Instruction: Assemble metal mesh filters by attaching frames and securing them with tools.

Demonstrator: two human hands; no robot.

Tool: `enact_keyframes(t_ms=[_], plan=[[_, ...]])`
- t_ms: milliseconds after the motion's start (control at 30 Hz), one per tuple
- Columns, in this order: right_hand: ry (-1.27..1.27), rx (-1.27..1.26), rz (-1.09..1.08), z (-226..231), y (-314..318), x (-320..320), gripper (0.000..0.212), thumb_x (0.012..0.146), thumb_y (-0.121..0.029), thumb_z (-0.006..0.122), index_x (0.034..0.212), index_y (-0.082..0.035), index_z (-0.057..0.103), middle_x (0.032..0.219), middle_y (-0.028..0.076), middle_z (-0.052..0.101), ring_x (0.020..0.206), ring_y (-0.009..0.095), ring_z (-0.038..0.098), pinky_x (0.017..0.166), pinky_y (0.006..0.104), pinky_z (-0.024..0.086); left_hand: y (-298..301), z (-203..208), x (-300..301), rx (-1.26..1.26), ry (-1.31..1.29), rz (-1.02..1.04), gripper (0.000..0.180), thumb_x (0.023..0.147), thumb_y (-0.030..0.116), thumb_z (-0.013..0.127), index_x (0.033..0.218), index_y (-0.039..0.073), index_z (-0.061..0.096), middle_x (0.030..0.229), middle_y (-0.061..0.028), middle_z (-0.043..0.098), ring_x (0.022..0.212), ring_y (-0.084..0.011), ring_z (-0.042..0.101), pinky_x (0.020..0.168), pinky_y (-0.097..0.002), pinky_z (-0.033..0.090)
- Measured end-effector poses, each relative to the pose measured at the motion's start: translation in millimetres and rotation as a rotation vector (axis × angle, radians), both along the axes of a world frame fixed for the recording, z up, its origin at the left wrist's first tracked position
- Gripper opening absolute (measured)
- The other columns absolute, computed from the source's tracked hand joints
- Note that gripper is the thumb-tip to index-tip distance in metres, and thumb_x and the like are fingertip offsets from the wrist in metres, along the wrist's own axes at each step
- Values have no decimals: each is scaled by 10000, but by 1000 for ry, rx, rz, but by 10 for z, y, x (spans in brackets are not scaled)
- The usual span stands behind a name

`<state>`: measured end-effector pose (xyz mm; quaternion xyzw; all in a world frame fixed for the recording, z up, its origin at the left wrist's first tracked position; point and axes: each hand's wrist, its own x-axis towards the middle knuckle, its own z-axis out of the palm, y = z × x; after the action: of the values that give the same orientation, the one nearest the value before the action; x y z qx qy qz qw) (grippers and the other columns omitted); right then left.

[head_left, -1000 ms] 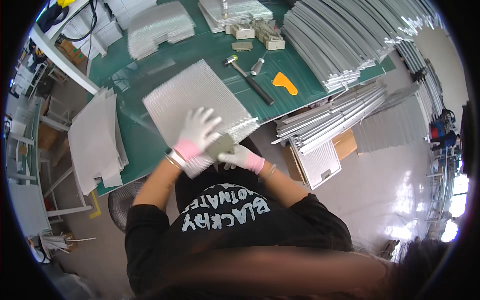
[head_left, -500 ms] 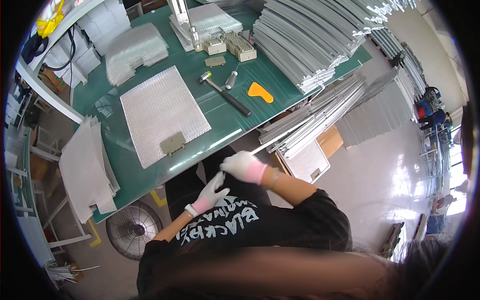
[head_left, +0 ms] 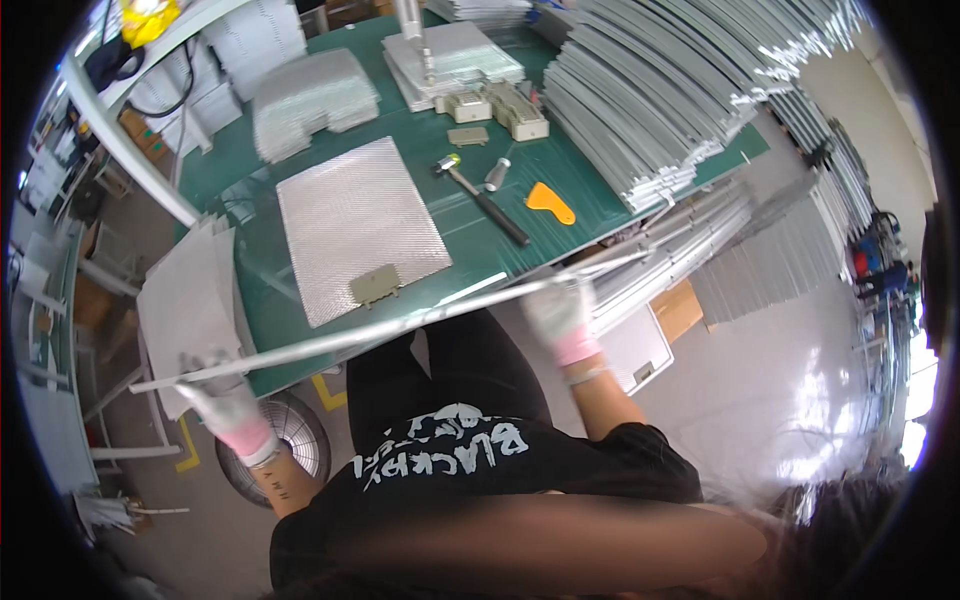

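Observation:
A long, thin pale metal strip (head_left: pixel 400 323) slants across in front of me, along the near edge of the table. My left hand (head_left: pixel 225 405), in a white glove with a pink cuff, is closed around it near its left end. Further along, toward the right end, my gloved right hand (head_left: pixel 560 312) grips the same strip; both hands are somewhat blurred. Beyond it on the table lies a silvery mesh panel (head_left: pixel 360 225), notched at its near edge. A small grey-green plate (head_left: pixel 375 287) sits at that notch.
On the green table (head_left: pixel 270 360) lie a hammer (head_left: pixel 490 205), a screwdriver (head_left: pixel 497 175) and an orange scraper (head_left: pixel 550 203). Beige blocks (head_left: pixel 495 108) stand behind them. Metal strips (head_left: pixel 650 100) are stacked at the right, mesh sheets (head_left: pixel 315 95) at the back. A floor fan (head_left: pixel 300 440) stands below left.
My hands, earlier close together in front of my body, have moved wide apart. The long strip now stretches across the table's near edge between them. The view has shifted slightly.

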<state>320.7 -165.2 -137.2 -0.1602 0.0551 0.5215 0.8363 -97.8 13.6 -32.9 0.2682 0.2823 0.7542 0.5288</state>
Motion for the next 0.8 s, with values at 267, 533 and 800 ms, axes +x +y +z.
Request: enact_keyframes(t_ms=[267, 533, 800], plan=[[-488, 80, -713, 1370, -487, 954, 256, 953, -326, 565, 976, -72, 574, 843, 21, 564, 789, 146, 551, 759, 303, 481, -24, -206, -641, 39, 523, -105, 663, 1055, 504, 222, 928, -15, 616, 496, 47, 384, 424, -79, 346, 437, -228, 312], [-433, 162, -131, 1406, 1261, -140, 230, 972, -282, 539, 823, -108, 518, 702, 11, 510, 620, 139, 485, 586, 300, 419, -682, -1118, 430, -129, 629, -557, 644, 1069, 429, 213, 1036, -74, 613, 511, -11, 468, 495, -158, 500, 599, -293, 476], [-1177, -268, 278, -46, 1798, -287, 190, 954, -192, 543, 931, -5, 573, 721, 37, 603, 684, 110, 569, 656, 269, 461, -1017, -1169, 674, 354, 1373, -204, 750, 901, 231, 636, 1464, -53, 231, 1387, -225, 445, 1330, -368, 397, 1136, -469, 279]])
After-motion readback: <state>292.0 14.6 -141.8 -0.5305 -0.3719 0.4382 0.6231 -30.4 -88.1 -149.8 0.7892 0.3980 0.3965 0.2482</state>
